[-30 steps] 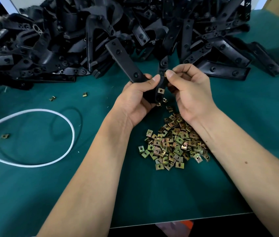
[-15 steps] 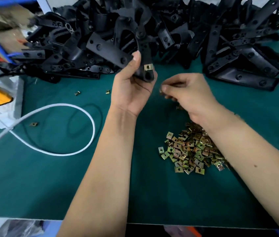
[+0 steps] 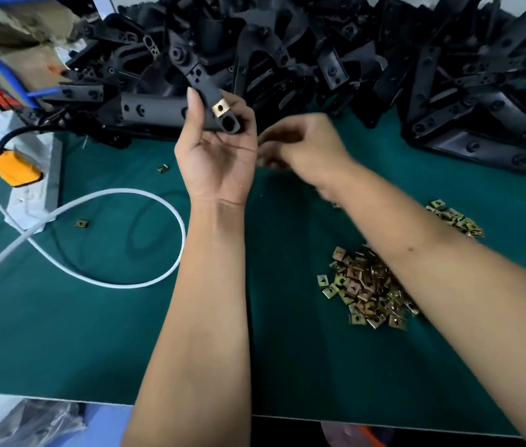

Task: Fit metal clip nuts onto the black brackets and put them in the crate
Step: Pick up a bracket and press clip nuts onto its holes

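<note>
One clip nut (image 3: 219,108) sits on the bracket (image 3: 205,91) I hold up in my left hand (image 3: 219,153), palm toward me, thumb along one side and fingers curled round the other near its lower end. The bracket's long axis runs from my palm up and to the left, toward the heap of brackets (image 3: 335,59) at the back of the table (image 3: 62,333); the nut is clipped on the edge nearest my right hand (image 3: 300,146). That hand is just beside the left, a little lower, and blurred; its fingers look curled, but I cannot tell whether they pinch anything. The pile of nuts (image 3: 368,291) lies on the table nearer me, partly under my right forearm, so the right hand is the one closer to it. No crate shows clearly in view, so I judge the next move depends on whether this bracket needs another nut: if so, the right hand reaches back and down to the pile; if not, the left carries the bracket away.
</note>
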The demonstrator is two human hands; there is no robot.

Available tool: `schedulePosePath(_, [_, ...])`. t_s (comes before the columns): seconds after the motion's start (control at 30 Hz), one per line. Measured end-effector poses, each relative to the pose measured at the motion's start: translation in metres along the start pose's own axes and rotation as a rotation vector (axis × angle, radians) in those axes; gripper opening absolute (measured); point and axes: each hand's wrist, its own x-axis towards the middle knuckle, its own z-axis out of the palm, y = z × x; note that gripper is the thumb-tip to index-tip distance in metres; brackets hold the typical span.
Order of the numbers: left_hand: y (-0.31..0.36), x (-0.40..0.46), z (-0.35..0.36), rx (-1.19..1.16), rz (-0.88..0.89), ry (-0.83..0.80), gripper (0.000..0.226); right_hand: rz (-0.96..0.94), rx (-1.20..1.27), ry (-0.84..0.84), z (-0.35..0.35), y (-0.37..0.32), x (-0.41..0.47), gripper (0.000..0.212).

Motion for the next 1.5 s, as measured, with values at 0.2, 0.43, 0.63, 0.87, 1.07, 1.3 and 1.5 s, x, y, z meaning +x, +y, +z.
schedulePosePath(0.2, [-0.061, 0.001, -0.009, 0.427, -0.273, 0.072, 0.003, -0.077, -0.686, -0.095, -0.101, 0.004, -0.029, 0.009])
schedulePosePath(0.43, [-0.079, 0.003, -0.020, 0.465, -0.312, 0.177, 0.005, -0.067, -0.728, -0.142, -0.118, 0.018, -0.070, 0.012])
schedulePosePath(0.63, [-0.072, 0.004, -0.021, 0.468, -0.236, 0.241, 0.010, -0.176, -0.728, -0.125, -0.094, 0.024, -0.068, 0.023])
schedulePosePath(0.87, [-0.068, 0.008, -0.026, 0.809, -0.107, 0.335, 0.028, -0.204, -0.635, -0.024, -0.098, 0.031, -0.074, 0.010])
schedulePosePath(1.07, [-0.080, 0.001, -0.024, 0.998, -0.139, 0.333, 0.027, -0.150, -0.322, 0.171, -0.102, 0.037, -0.072, 0.007])
schedulePosePath(1.3, [-0.103, -0.016, -0.019, 0.947, -0.436, 0.128, 0.018, -0.079, -0.022, 0.448, -0.111, 0.041, -0.069, 0.013])
schedulePosePath(1.5, [-0.091, -0.014, -0.015, 0.878, -0.441, 0.136, 0.013, 0.001, 0.239, 0.371, -0.110, 0.037, -0.070, 0.014])
